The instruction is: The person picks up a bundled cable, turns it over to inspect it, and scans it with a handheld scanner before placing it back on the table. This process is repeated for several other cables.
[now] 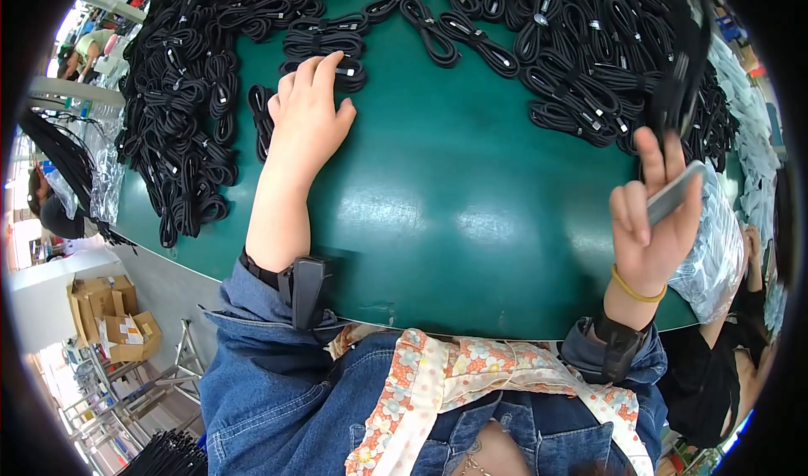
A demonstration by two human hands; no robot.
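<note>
My left hand lies palm down at the near end of a short column of coiled black cables, fingers stretched forward and thumb out to the side. Its fingertips rest on or just above the nearest coil, whose pale plug shows beside them. On the right, my right hand is raised with a flat, thin grey piece clasped between thumb and curled fingers; its exact kind is unclear. Two fingers point up toward a motion-blurred black cable bundle. Whether they touch that bundle I cannot tell.
Heaps of coiled black cables lie along the left and far right of the green table. Clear plastic bags sit at the right edge. Cardboard boxes stand at lower left. Another person is at the right.
</note>
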